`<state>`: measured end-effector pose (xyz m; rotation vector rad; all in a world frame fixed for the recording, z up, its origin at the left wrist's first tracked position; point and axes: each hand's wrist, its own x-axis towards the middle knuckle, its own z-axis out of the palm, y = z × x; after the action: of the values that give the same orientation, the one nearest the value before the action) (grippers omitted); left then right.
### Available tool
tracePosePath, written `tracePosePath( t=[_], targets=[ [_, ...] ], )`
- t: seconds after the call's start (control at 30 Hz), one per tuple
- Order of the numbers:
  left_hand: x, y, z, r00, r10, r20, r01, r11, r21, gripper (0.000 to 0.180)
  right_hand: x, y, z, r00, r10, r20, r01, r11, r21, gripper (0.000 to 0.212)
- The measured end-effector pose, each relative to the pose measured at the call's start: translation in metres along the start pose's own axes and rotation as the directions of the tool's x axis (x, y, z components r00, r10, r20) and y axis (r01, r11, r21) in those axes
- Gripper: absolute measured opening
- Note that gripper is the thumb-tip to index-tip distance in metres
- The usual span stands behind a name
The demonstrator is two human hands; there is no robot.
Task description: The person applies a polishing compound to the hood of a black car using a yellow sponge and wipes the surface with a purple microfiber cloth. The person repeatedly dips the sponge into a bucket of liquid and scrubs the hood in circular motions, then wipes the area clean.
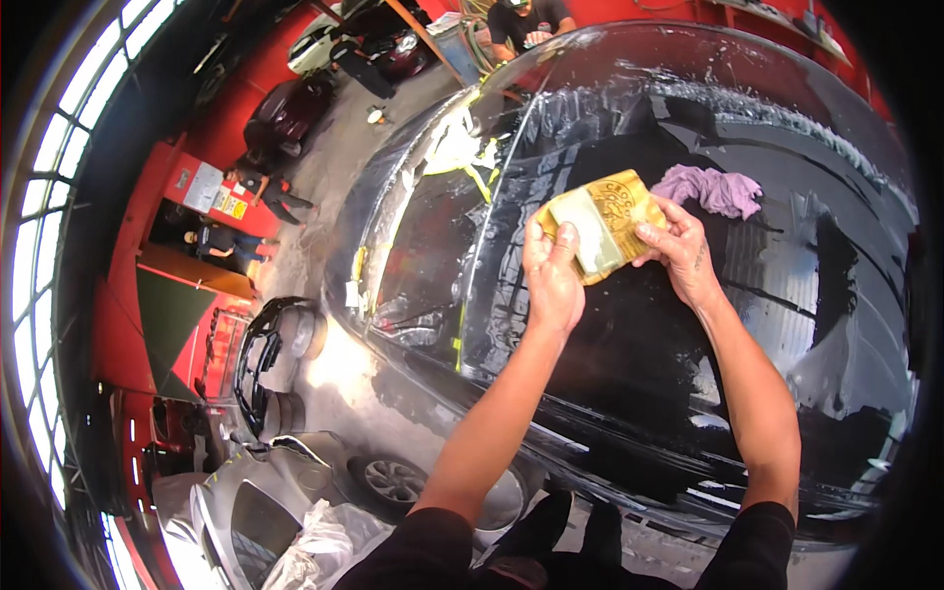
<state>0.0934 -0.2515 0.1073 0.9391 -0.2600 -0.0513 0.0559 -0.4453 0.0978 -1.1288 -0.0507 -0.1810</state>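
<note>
Above a dark car hood [629, 354] I hold a yellow-gold printed sheet [634, 202], which looks like sandpaper, together with a pale block or pad [588, 234] lying against its left part. My left hand [554, 285] grips the left edge, thumb on the pale face. Around the right edge close the fingers of my right hand [681, 251], its thumb on the printed side. The fingers behind the sheet are partly hidden. Just beyond my right hand, a crumpled purple cloth [713, 190] rests on the hood. Whitish residue streaks the dark surface.
Yellow masking tape [474, 167] marks the car's front left. Across the car is another person [531, 25]. A loose bumper [265, 369], a wheel [388, 479] and a grey body panel [261, 506] sit on the floor at left. Several people stand farther off.
</note>
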Motion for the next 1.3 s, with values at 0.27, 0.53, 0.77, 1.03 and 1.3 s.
tracePosePath(
  t=[0.27, 0.53, 0.77, 1.03, 1.3],
  targets=[
    [-0.006, 0.001, 0.005, 0.992, -0.121, 0.04, 0.124, 0.99, -0.074, 0.044, -0.004, -0.004, 0.002, 0.989, 0.073, 0.131, -0.087, 0.991, 0.105, 0.068],
    [-0.016, 0.009, -0.004, 0.979, -0.137, 0.148, 0.119, 0.985, 0.124, 0.048, 0.003, 0.0, -0.009, 0.978, 0.085, 0.19, -0.099, 0.993, 0.067, 0.058],
    [-0.02, 0.003, -0.012, 0.969, -0.116, 0.219, 0.068, 0.974, 0.217, 0.06, 0.003, 0.006, -0.01, 0.993, 0.1, 0.06, -0.098, 0.995, -0.031, 0.04],
    [-0.023, 0.001, -0.015, 0.963, -0.111, 0.244, 0.039, 0.959, 0.28, 0.06, -0.002, -0.002, 0.0, 0.995, 0.102, -0.01, -0.101, 0.973, -0.205, 0.031],
    [-0.001, -0.018, -0.014, 0.997, -0.002, 0.073, -0.012, 0.981, 0.194, 0.057, -0.002, 0.003, 0.003, 0.997, 0.006, 0.08, 0.012, 0.977, -0.211, 0.046]
  ],
)
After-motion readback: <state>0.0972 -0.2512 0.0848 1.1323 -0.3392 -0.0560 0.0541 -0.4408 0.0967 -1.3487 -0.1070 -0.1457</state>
